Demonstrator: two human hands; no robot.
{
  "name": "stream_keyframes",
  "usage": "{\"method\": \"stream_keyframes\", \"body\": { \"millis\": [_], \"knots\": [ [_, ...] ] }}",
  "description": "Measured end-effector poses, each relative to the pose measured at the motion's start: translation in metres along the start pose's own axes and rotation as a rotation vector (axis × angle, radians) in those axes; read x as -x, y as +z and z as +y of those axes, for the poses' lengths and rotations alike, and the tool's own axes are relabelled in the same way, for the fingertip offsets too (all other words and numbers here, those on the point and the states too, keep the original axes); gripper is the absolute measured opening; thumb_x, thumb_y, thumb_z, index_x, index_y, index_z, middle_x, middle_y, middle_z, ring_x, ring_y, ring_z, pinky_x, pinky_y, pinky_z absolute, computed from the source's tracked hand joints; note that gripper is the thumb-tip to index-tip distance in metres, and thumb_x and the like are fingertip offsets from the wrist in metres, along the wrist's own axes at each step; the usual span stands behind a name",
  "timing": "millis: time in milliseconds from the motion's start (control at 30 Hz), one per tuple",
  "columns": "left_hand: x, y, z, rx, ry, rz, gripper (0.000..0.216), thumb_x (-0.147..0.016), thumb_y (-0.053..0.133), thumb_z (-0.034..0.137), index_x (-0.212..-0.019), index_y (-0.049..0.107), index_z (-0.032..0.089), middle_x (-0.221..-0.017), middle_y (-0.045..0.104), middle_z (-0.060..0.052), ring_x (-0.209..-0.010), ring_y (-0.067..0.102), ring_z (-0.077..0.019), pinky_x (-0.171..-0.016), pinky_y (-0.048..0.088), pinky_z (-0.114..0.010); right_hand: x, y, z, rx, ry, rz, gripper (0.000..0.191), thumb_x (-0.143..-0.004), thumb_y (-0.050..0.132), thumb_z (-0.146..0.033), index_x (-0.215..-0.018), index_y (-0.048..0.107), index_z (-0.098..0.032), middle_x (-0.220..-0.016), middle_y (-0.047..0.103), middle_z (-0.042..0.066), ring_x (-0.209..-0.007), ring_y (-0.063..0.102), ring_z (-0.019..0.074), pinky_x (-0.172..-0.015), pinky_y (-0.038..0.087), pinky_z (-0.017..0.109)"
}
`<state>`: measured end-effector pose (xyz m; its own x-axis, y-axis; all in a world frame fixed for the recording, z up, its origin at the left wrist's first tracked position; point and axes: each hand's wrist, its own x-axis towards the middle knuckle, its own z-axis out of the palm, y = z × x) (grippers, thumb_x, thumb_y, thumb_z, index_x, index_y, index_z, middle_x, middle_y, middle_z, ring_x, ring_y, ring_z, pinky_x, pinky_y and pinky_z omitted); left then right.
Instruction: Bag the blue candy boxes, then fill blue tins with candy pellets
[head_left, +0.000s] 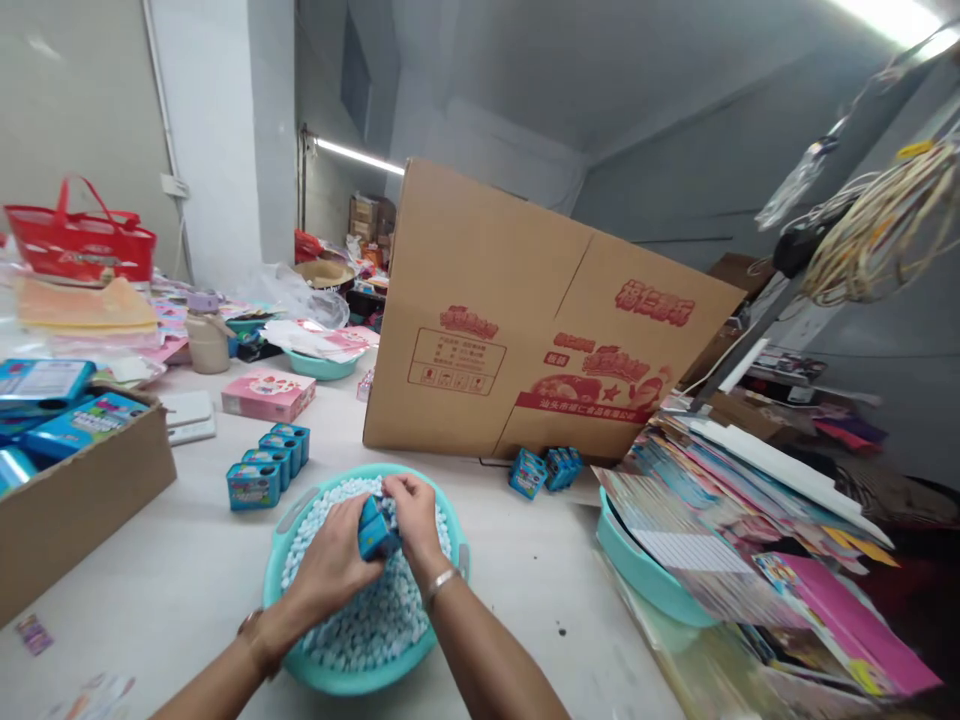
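A teal basin (pixel 289 545) full of small white pellets (pixel 379 615) stands on the table right before me. Over it my left hand (pixel 330 565) is closed around a small blue tin (pixel 373 530). My right hand (pixel 414 520) is closed too, its fingers pinched at the top of the same tin. A row of several matching blue tins (pixel 268 467) stands to the left of the basin. More blue tins (pixel 546 470) lie by the foot of a big cardboard carton (pixel 480 310).
An open brown box (pixel 75 490) with blue packs sits at the left edge. A pink box (pixel 268 394), a beige cup (pixel 208 343) and a red basket (pixel 81 243) are farther back. A second teal basin (pixel 645 575) with stacked printed sheets (pixel 750 500) fills the right.
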<state>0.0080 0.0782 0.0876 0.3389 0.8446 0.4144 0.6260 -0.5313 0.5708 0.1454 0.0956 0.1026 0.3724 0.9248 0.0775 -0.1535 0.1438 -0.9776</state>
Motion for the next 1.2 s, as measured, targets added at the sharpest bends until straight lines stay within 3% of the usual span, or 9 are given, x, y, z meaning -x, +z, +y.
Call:
{"method": "stream_keyframes", "body": {
  "millis": [200, 400, 533, 633, 767, 867, 1000, 1133, 1200],
  "knots": [
    [0.004, -0.005, -0.001, -0.007, -0.005, -0.005, 0.063, -0.064, 0.066, 0.023, -0.126, 0.053, 0.016, -0.124, 0.066, -0.015, -0.118, 0.061, -0.0349, -0.104, 0.05, -0.053, 0.007, 0.002, -0.001, -0.046, -0.004, 0.031, 0.02, -0.074, 0.067, -0.034, -0.063, 0.068, -0.018, -0.064, 0.064, 0.0, -0.068, 0.057, 0.0167, -0.069, 0.045, 0.029],
    [0.011, -0.003, -0.003, 0.023, -0.029, 0.012, 0.064, -0.067, 0.067, 0.024, -0.128, 0.051, 0.019, -0.127, 0.065, -0.014, -0.119, 0.061, -0.033, -0.104, 0.049, -0.051, 0.021, 0.003, -0.009, -0.05, 0.042, -0.008, 0.035, -0.083, 0.063, -0.049, -0.07, 0.075, -0.018, -0.079, 0.074, 0.006, -0.083, 0.067, 0.0217, -0.081, 0.05, 0.032],
    [0.015, -0.019, -0.002, -0.041, -0.128, -0.061, 0.07, -0.067, 0.068, 0.032, -0.132, 0.049, 0.015, -0.132, 0.063, -0.018, -0.123, 0.06, -0.0346, -0.107, 0.047, -0.049, 0.001, -0.003, -0.011, -0.049, 0.076, -0.218, 0.049, -0.087, 0.056, -0.061, -0.078, 0.079, -0.018, -0.087, 0.077, 0.009, -0.088, 0.069, 0.0239, -0.087, 0.05, 0.036],
    [0.015, -0.04, 0.0, -0.21, -0.21, -0.136, 0.069, -0.066, 0.068, 0.038, -0.129, 0.054, 0.015, -0.13, 0.065, -0.02, -0.12, 0.061, -0.0392, -0.097, 0.051, -0.051, -0.031, -0.001, 0.001, 0.165, -0.085, -0.376, 0.038, -0.082, 0.066, -0.056, -0.083, 0.081, -0.021, -0.092, 0.078, 0.006, -0.095, 0.067, 0.0238, -0.092, 0.047, 0.035],
    [0.004, -0.047, 0.005, -0.427, -0.245, -0.314, 0.044, -0.063, 0.061, 0.031, -0.105, 0.064, 0.017, -0.107, 0.072, -0.018, -0.104, 0.066, -0.043, -0.074, 0.054, -0.049, -0.059, 0.008, 0.032, 0.332, -0.195, -0.553, 0.018, -0.075, 0.076, -0.043, -0.076, 0.081, -0.025, -0.085, 0.075, 0.002, -0.088, 0.063, 0.0199, -0.09, 0.044, 0.031],
    [-0.006, -0.034, 0.006, -0.474, -0.233, -0.403, 0.038, -0.064, 0.06, 0.03, -0.099, 0.064, 0.016, -0.102, 0.072, -0.02, -0.1, 0.067, -0.0438, -0.072, 0.052, -0.048, -0.054, 0.005, 0.052, 0.306, -0.088, -0.512, 0.012, -0.069, 0.08, -0.036, -0.064, 0.077, -0.025, -0.073, 0.071, -0.001, -0.08, 0.059, 0.0179, -0.084, 0.043, 0.028],
    [-0.012, -0.02, 0.005, -0.444, -0.208, -0.386, 0.044, -0.065, 0.059, 0.029, -0.107, 0.064, 0.013, -0.104, 0.072, -0.022, -0.103, 0.066, -0.0445, -0.074, 0.051, -0.048, -0.027, -0.008, 0.059, 0.198, 0.085, -0.431, 0.019, -0.07, 0.076, -0.038, -0.064, 0.075, -0.02, -0.065, 0.069, -0.001, -0.07, 0.059, 0.0177, -0.074, 0.044, 0.029],
    [-0.004, -0.013, 0.005, -0.347, -0.185, -0.267, 0.048, -0.065, 0.06, 0.027, -0.111, 0.062, 0.016, -0.112, 0.071, -0.019, -0.11, 0.064, -0.0412, -0.081, 0.053, -0.047, -0.01, -0.01, 0.042, -0.066, 0.282, -0.194, 0.02, -0.062, 0.077, -0.036, -0.07, 0.076, -0.018, -0.066, 0.069, 0.0, -0.066, 0.059, 0.0162, -0.069, 0.045, 0.028],
    [0.002, -0.007, 0.004, -0.26, -0.171, -0.143, 0.058, -0.067, 0.061, 0.029, -0.123, 0.057, 0.016, -0.122, 0.068, -0.019, -0.118, 0.062, -0.0383, -0.094, 0.051, -0.048, -0.01, -0.007, 0.027, -0.088, 0.234, -0.121, 0.018, -0.061, 0.077, -0.033, -0.069, 0.075, -0.018, -0.066, 0.069, -0.001, -0.067, 0.058, 0.0157, -0.07, 0.045, 0.027]
  ]
}}
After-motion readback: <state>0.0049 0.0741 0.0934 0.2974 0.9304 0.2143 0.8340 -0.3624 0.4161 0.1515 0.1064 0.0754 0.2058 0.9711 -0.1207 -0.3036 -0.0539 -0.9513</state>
